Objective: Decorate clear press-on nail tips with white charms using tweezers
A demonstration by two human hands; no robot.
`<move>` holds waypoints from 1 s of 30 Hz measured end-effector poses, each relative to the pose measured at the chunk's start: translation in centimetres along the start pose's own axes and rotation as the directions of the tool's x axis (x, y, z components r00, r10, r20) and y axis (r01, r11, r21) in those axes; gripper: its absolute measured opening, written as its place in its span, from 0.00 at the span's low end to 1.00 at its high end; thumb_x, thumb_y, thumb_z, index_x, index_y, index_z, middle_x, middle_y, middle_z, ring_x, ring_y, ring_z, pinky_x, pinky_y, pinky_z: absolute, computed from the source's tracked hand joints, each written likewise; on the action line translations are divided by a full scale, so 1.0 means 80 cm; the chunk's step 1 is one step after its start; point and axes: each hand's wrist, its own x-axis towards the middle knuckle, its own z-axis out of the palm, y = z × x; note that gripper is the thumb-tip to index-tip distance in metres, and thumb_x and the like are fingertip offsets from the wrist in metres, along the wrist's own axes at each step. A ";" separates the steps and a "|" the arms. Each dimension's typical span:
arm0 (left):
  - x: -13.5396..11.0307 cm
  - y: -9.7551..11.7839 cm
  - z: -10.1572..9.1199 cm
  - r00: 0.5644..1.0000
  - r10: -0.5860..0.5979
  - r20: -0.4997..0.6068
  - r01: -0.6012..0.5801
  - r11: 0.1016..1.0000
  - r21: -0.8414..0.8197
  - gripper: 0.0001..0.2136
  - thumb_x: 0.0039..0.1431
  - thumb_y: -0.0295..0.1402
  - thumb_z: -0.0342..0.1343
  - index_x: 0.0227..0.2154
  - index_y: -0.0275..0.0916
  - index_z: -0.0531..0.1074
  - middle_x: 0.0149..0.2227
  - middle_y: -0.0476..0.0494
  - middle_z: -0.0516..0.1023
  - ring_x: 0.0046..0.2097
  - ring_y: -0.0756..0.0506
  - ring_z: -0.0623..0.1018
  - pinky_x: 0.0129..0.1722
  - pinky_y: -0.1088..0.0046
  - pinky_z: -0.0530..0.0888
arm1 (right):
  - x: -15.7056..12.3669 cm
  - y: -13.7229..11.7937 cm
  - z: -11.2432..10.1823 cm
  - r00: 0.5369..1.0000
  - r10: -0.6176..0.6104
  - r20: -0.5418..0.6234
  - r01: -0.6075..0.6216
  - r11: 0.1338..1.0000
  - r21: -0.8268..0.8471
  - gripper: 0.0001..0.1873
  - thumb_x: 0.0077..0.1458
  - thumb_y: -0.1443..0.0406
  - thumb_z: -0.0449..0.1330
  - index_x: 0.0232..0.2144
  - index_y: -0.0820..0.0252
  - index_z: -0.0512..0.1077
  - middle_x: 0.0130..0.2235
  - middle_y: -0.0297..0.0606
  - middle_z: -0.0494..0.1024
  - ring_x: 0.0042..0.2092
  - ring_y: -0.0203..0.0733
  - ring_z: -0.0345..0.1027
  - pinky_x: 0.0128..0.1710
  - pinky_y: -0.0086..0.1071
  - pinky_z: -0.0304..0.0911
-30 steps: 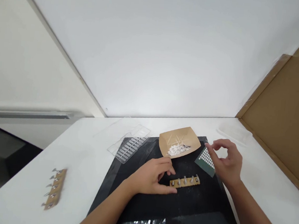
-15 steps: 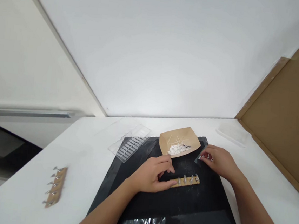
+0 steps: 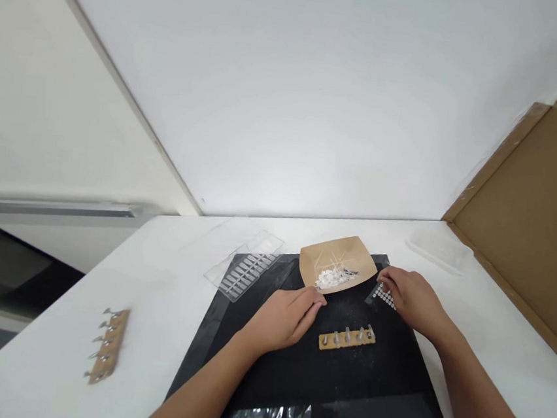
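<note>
My left hand (image 3: 288, 316) is closed, its fingertips together by the near edge of a brown paper tray (image 3: 310, 263). Whatever those fingers may hold is hidden. White scraps and thin sticks (image 3: 334, 275) lie in the tray. On the right, my right hand (image 3: 410, 302) pinches the edge of a clear sheet of white dots (image 3: 384, 297), covering part of it. Between the hands and nearer to me, a wooden strip (image 3: 347, 340) with several clear nail tips standing on it rests on the black mat (image 3: 335, 382), touched by neither hand.
A clear plastic case of nail tips (image 3: 247, 275) lies at the mat's far left corner. A second wooden strip with metal clips (image 3: 110, 347) sits on the white table (image 3: 161, 303). At the back right are a clear lid (image 3: 439, 252) and a cardboard panel (image 3: 528, 220).
My left hand has left the wooden strip and moved up toward the tray, its fingers closing together. My right hand has shifted slightly, and more of the dot sheet shows.
</note>
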 end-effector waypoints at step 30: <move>0.000 -0.001 0.003 0.995 0.096 -0.042 -0.093 0.994 0.062 0.11 0.77 0.32 0.48 0.50 0.39 0.76 0.42 0.42 0.86 0.40 0.46 0.87 0.40 0.72 0.84 | -0.001 -0.016 0.008 0.921 -0.208 -0.330 0.252 0.963 0.096 0.13 0.71 0.54 0.61 0.39 0.52 0.82 0.36 0.36 0.74 0.33 0.40 0.68 0.36 0.37 0.64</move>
